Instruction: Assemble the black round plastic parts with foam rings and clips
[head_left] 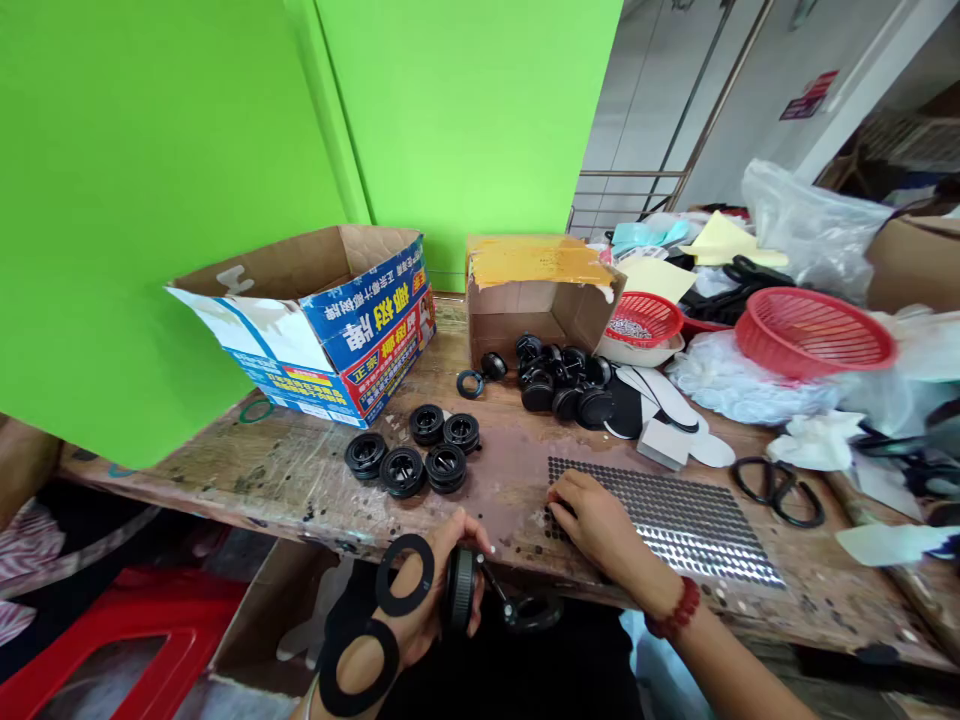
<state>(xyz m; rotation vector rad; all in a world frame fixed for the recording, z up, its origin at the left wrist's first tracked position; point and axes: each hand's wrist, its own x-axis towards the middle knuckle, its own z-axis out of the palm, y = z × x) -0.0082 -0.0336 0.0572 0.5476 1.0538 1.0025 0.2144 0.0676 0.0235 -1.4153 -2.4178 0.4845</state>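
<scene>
My left hand (441, 580) is wrapped round a black round part with a ridged rim (460, 588), held over the table's front edge. A thin jointed arm with a dark loop (534, 612) sticks out from that part. Two flat black rings, one (406, 575) near the wrist and another (358, 668) on the forearm, lie against my left arm. My right hand (592, 515) rests on the left end of a sheet of small dark round dots (675, 515). Its fingers are curled together there, and whatever is between the fingertips is hidden.
Several black round parts (403, 470) stand grouped at mid-table. More black pieces (566, 380) spill from a cardboard box (544, 300). A blue printed carton (330, 340) stands at left. Scissors (780, 490), red baskets (814, 335) and plastic bags are at right. Another person's arm (26, 465) shows far left.
</scene>
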